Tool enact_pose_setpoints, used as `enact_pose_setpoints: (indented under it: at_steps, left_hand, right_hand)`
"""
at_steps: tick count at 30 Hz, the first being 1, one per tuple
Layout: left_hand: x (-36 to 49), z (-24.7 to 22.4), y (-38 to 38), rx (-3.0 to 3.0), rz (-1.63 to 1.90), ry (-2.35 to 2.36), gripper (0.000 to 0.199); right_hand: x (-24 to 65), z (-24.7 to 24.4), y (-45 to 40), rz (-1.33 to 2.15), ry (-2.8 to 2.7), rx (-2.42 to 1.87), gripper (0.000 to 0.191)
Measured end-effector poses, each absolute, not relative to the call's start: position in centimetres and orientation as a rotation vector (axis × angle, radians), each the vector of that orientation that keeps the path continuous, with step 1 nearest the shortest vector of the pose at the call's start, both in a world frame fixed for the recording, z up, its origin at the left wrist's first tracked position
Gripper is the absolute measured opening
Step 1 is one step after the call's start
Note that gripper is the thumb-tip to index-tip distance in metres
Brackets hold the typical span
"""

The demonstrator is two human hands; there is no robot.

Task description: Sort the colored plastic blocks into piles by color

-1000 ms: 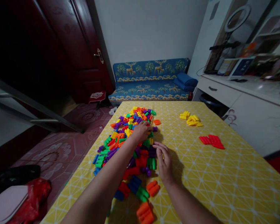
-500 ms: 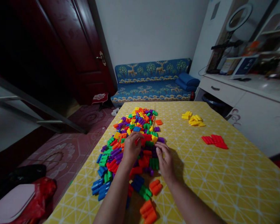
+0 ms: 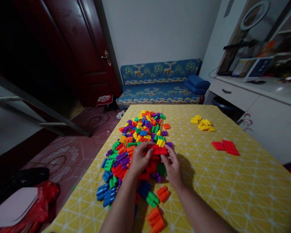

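Note:
Red toy building blocks (image 3: 159, 150) joined in a row are held between my two hands, just over a heap of mixed plastic blocks (image 3: 122, 158). My left hand (image 3: 140, 158) closes on their left end with thumb and fingers. At the right end, my right hand (image 3: 171, 162) pinches them between thumb and fingertips. A yellow block (image 3: 160, 143) lies right behind the red ones. Purple, green and blue blocks lie around and beneath my hands. Two orange blocks, one of them an orange block (image 3: 155, 219), lie nearer to me.
A yellow patterned cloth (image 3: 203, 181) covers the table. On its right side are a group of yellow blocks (image 3: 205, 125) and a group of red blocks (image 3: 225, 146). Beyond the table stands a blue sofa (image 3: 157, 90); a white cabinet (image 3: 259, 110) is at the right.
My right hand has moved in to the right end of the red blocks, and both hands now hold them. The view has shifted slightly.

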State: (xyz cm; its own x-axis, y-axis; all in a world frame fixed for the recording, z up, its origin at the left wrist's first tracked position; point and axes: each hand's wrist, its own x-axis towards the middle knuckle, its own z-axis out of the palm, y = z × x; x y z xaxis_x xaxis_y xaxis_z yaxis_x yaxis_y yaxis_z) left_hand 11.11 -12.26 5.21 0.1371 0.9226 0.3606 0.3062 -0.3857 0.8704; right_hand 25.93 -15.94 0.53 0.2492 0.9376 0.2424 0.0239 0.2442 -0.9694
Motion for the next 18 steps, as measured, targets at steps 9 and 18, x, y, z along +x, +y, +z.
enact_pose_setpoints:
  at_steps: [9, 18]
  left_hand:
    - [10.7, 4.3, -12.1, 1.718, 1.484, 1.404, 0.021]
    - [11.4, 4.2, -12.3, 1.544, 1.491, 1.25, 0.023]
  right_hand:
    - [26.8, 1.7, -16.2, 0.859, -0.952, -1.061, 0.028]
    - [27.8, 1.4, -15.6, 1.167, -0.746, -0.89, 0.024]
